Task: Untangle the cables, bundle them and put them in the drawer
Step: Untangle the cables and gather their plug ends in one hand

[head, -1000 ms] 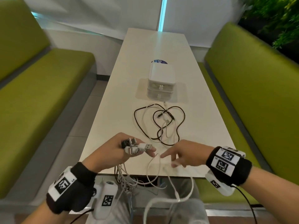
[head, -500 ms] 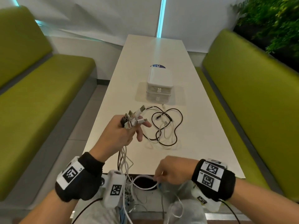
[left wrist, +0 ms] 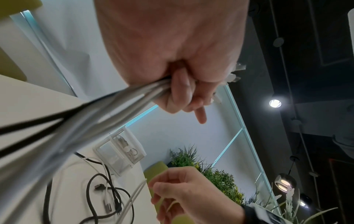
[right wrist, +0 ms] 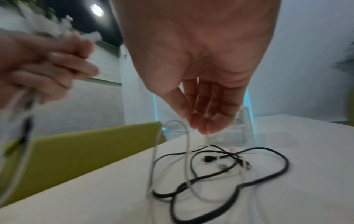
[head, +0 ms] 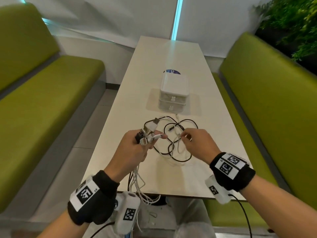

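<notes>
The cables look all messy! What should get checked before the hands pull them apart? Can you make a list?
1. Left hand grips the plug ends firmly: ok.
2. Right hand pinches a white cable: ok, it hangs from the fingertips.
3. Pile of cables on the table is untangled: not ok, black and white loops cross.
4. Drawer box is open for the bundle: not ok, both drawers shut.
5. Cables hanging off the near table edge are free of snags: cannot tell.
</notes>
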The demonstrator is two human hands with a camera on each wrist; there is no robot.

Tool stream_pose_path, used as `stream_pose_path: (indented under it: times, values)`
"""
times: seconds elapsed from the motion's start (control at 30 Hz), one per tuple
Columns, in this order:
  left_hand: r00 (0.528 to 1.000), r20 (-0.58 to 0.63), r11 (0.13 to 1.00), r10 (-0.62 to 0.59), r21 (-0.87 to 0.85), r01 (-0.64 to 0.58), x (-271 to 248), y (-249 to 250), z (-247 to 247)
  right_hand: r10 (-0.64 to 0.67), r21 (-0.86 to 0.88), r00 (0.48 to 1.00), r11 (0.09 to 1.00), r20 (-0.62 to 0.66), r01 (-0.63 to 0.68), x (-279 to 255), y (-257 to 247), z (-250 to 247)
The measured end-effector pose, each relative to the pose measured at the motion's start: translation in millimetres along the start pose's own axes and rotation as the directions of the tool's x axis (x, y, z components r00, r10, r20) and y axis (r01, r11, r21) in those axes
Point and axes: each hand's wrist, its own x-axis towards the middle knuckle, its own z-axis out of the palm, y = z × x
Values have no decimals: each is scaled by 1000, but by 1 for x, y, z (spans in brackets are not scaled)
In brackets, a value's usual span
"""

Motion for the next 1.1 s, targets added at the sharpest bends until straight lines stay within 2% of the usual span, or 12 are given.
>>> stream_pose_path:
  times: [0.13, 0.33, 0.43, 0.53, 0.63, 0.77, 0.8, 0.9, 0.97, 1.1]
  values:
    - [997, -73, 997, 9, 73, -3, 5, -1, 4, 100, -22, 995, 995, -14, -100, 42, 18, 10]
    - [992, -123, 994, -34, 102, 46, 16, -6, 4, 154, -193, 972, 974, 175, -119, 82, 23, 48]
    - [991, -125, 991, -52, 116, 67, 20, -7, 3, 167, -209, 963, 970, 214, -122, 88, 26, 59]
    - [990, -122, 991, -67, 110, 81, 19, -6, 1, 168, -191, 964, 973, 208, -129, 90, 25, 62]
    - [990, -116, 991, -81, 96, 92, 19, -9, 0, 153, -103, 969, 986, 195, -135, 92, 20, 58]
    - [994, -92, 987, -55, 145, 68, 15, -11, -2, 100, -58, 995, 993, 23, -99, 110, 3, 58]
    - [995, -86, 987, -52, 144, 64, 15, -12, -2, 109, -54, 994, 993, 14, -108, 117, 0, 60]
    - [996, -72, 987, -59, 145, 69, 17, -12, -4, 181, -124, 971, 979, 159, -162, 138, -3, 66]
    - [995, -80, 989, -55, 134, 65, 19, -12, -5, 202, -132, 962, 975, 185, -179, 143, -2, 69]
    - [990, -134, 997, -51, 42, 58, 25, -13, -5, 166, 86, 986, 982, 7, -166, 138, -5, 57]
